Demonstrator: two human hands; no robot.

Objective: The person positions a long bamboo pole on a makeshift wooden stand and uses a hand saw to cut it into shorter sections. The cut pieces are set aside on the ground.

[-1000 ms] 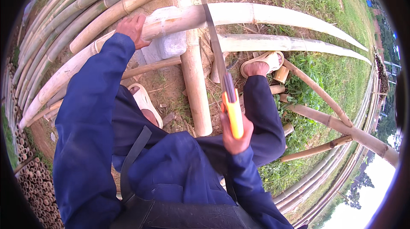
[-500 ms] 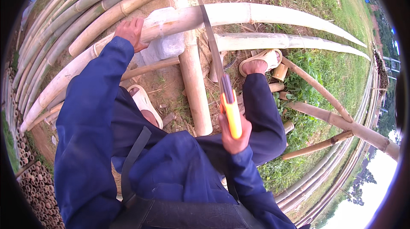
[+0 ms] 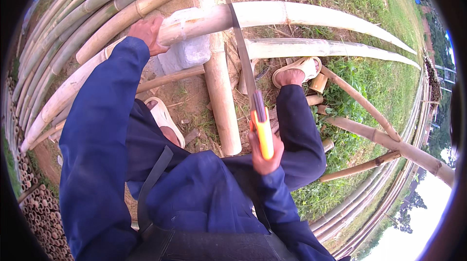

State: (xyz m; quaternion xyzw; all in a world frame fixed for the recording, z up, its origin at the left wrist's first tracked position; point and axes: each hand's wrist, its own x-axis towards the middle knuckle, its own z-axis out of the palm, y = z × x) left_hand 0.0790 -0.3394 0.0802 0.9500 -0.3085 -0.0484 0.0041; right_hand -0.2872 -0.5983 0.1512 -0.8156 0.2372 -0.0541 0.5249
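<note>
Our right hand [image 3: 265, 156] clamped round orange handle of long blade [image 3: 242, 49], blade raised, tip above pale bamboo pole [image 3: 292, 15]. Our left hand [image 3: 148, 32] closed over same pole near its cut end, pole lying across upright post [image 3: 221, 95] beside grey block [image 3: 187, 51]. Risks as we judge them: blade glances off rounded, smooth pole toward left hand (fingers close to strike line); pole rolls on post; sandalled foot [image 3: 296, 71] sits just beside blade's path.

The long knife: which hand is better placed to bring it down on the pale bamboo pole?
Right. The right hand already grips the long knife by its orange handle, blade raised over the pale bamboo pole. The left hand is busy steadying that pole.
</note>
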